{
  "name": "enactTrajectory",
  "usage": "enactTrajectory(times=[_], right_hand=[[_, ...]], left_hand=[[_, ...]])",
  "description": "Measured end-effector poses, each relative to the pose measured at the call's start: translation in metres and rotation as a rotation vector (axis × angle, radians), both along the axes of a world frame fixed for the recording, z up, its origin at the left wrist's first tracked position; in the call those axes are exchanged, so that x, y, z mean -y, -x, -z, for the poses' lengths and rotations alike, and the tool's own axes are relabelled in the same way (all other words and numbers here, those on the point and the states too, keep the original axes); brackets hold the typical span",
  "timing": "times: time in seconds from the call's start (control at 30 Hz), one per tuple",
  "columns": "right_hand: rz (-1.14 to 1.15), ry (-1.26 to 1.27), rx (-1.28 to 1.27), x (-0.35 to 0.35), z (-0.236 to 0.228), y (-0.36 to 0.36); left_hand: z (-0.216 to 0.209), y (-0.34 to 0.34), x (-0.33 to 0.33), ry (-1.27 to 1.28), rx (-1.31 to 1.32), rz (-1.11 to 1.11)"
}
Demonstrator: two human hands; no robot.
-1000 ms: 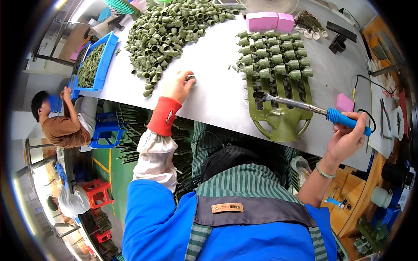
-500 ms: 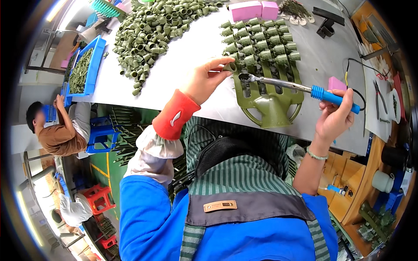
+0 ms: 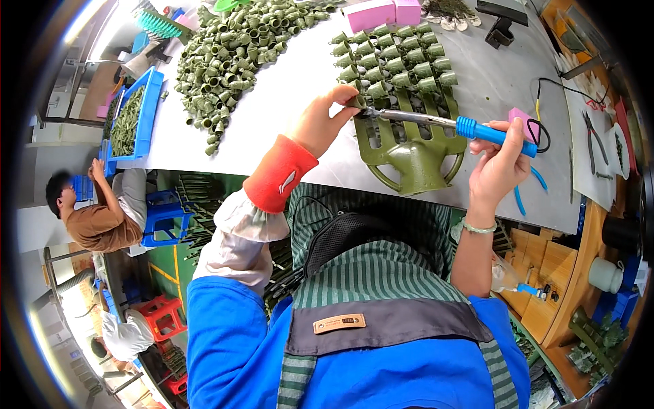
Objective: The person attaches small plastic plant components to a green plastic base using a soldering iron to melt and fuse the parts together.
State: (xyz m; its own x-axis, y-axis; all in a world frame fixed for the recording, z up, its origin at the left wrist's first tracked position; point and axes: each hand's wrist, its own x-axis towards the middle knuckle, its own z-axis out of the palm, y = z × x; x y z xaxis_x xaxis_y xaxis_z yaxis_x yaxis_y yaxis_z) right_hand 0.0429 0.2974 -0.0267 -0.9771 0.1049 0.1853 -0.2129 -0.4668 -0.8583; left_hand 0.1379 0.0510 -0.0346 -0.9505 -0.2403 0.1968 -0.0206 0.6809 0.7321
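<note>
My left hand (image 3: 319, 121), with a red wristband, pinches a small green plastic cup (image 3: 356, 102) between thumb and fingertips at the upper left corner of a large green plastic frame (image 3: 417, 163). Several similar cups stand in rows along the frame's slats. A soldering iron (image 3: 479, 130) with a ribbed blue handle is gripped in my right hand (image 3: 501, 167), to the right of the frame. Its metal shaft crosses over the slats, pointing left. The dark tip is right at the pinched cup; whether it touches cup or frame I cannot tell.
A big heap of loose green cups (image 3: 228, 68) covers the table's left half. Pink blocks (image 3: 370, 15) lie behind the frame, another pink block (image 3: 523, 123) near the cable (image 3: 569, 93). Pliers (image 3: 595, 143) lie at right. A blue crate (image 3: 145, 116) stands far left; people sit beyond.
My right hand has moved left with the soldering iron, bringing its tip from over the slats to the cup in my left hand. The left hand keeps its pinch.
</note>
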Motion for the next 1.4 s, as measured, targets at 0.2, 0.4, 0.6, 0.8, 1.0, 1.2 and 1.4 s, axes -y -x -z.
enactTrajectory(times=[0.2,0.4,0.6,0.8,1.0,1.2,1.4], right_hand=[[-0.011,-0.047,0.008,-0.002,-0.001,-0.002],[0.067,-0.101,0.042,-0.024,-0.020,0.001],[0.018,-0.113,0.016,-0.017,-0.030,-0.007],[-0.013,-0.137,0.009,-0.014,-0.028,-0.005],[-0.030,-0.137,-0.006,-0.012,-0.033,-0.005],[-0.013,-0.154,-0.022,-0.014,-0.037,-0.005],[-0.020,-0.148,-0.025,-0.021,-0.040,-0.005]], left_hand=[[0.003,0.000,0.003,-0.003,0.017,0.019],[0.007,-0.001,0.014,0.171,-0.083,0.100],[0.028,-0.094,0.163,0.523,0.140,-0.587],[0.071,-0.165,0.220,0.465,0.577,-0.878],[0.070,-0.133,0.176,0.328,0.156,-0.552],[0.062,-0.098,0.160,0.563,-0.054,-0.375],[0.060,-0.071,0.126,0.717,0.123,-0.532]])
